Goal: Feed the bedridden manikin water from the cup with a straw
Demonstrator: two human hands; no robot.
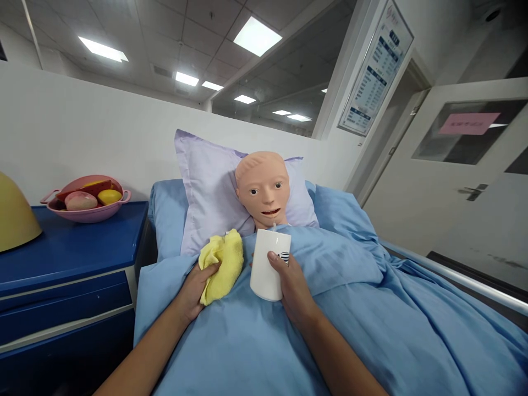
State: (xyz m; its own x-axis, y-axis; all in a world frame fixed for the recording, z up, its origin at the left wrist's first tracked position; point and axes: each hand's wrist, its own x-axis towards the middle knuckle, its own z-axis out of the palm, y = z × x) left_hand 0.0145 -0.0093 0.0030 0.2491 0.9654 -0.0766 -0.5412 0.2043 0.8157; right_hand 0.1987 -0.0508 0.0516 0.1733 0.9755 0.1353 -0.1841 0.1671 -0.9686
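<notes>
My right hand (293,283) is wrapped round a white mug (266,269) with a dark striped mark, its thumb on the near side. A thin clear straw (274,226) sticks up from the mug toward the open mouth of a mannequin (264,184); whether it touches the lips I cannot tell. To the left, my left hand (197,291) grips a bunched yellow towel (225,264) above the blanket. The mannequin's head rests on a lilac pillow (202,187), and a blue blanket (231,341) covers it up to the neck.
On the left, a blue bedside cabinet (124,225) carries a pink basket (88,214) of fruit and a yellow rounded object (16,214). A metal bed rail (454,280) runs along the right side. Beyond it is a white door (445,203).
</notes>
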